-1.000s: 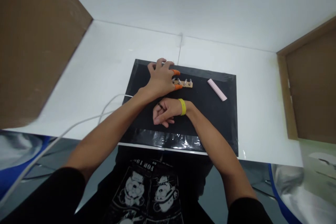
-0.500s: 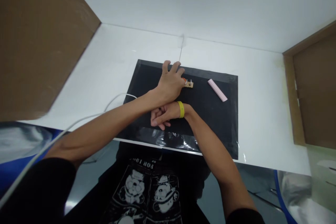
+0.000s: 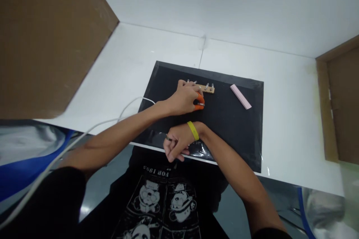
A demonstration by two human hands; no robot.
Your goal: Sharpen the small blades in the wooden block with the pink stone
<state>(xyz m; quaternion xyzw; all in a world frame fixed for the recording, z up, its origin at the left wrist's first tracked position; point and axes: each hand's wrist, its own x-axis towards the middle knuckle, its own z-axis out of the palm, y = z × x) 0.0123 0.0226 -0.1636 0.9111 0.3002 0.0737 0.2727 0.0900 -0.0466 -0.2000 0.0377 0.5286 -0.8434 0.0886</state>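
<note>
Small shiny, silver-looking piece (image 3: 201, 104) is pinched between thumb and index of the left hand (image 3: 187, 99), just nearer the body than the strip. Both those fingertips wear orange covers; the other fingers curl over the left part of the strip. Too small to tell what the piece is made of.

Narrow light-brown wooden-looking strip (image 3: 209, 90) lies just beyond the left hand's fingertips, partly hidden by them. Clear upright pegs (image 3: 206, 86) show on it, two past the knuckles and two to the right of the fingers, with a wider gap between the pairs.

Just changed: half a second ago the left fingertips were down at the strip; now they're pulled back toward the body with the piece between them, off the strip. Likely means one piece has come out at that gap, though the fingers block part of it.

Right hand (image 3: 178, 141), with yellow wristband (image 3: 193, 130), has also shifted back toward the body and no longer sits right against the left wrist. It's loosely curled at the near edge of the black rectangular mat (image 3: 230, 130); no object visible in it, can't tell what the palm hides.

Pale pink flat bar (image 3: 240, 97) lies right of both hands, well apart, untouched. White cable (image 3: 130, 103) runs left of them across the white counter (image 3: 288, 119).
</note>
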